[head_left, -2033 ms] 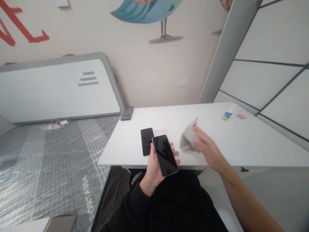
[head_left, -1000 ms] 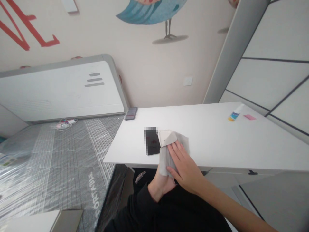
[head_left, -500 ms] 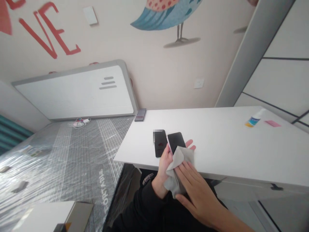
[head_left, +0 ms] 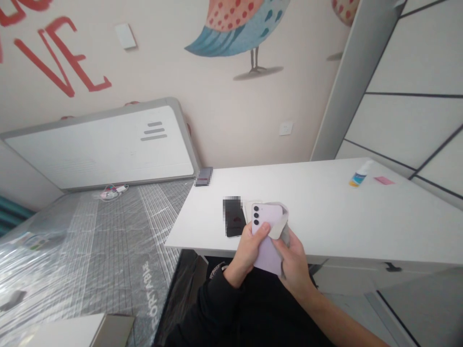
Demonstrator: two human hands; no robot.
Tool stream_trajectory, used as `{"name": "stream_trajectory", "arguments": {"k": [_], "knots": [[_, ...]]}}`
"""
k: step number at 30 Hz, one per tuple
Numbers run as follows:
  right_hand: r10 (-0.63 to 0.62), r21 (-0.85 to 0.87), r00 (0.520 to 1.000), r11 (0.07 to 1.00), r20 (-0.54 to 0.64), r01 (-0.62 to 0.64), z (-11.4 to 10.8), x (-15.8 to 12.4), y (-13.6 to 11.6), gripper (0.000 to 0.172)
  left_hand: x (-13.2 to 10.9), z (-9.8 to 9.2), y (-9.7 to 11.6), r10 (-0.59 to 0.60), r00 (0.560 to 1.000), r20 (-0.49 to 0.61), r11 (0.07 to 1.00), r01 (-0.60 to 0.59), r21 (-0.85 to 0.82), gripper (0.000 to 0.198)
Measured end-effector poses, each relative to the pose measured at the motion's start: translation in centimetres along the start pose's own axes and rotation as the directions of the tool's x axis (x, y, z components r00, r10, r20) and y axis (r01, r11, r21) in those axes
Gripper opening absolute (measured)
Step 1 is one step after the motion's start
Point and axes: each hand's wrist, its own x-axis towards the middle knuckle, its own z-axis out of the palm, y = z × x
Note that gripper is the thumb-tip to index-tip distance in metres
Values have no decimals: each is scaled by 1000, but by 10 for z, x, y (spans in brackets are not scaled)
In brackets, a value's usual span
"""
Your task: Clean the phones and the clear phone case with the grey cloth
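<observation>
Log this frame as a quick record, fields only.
left hand: grips a lilac phone, camera side up
right hand: holds a grey cloth against the phone's edge
surface: white table
on table: black slab, small bottle, pink card

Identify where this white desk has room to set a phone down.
Most room: the white desk between the lilac phone and the small bottle and pink slip. A smaller patch lies left of the black phone, toward the blurred item. Crowded: the left hand, right hand, cloth, clear case.
</observation>
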Motion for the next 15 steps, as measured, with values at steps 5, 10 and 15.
{"name": "stream_trajectory", "arguments": {"k": [5,10,15], "knots": [[43,-21,986,999,-161,-47,5,18,-15,55,-11,7,-4,-5,1000,-6,983,4,-185,65],[-90,-192,977,980,-194,52,7,19,-8,54,-18,15,3,92,994,67,971,-74,-227,72],[-334,-379,942,877,-38,296,8,17,-3,53,-22,18,3,147,984,100,970,-124,-211,51]]}}
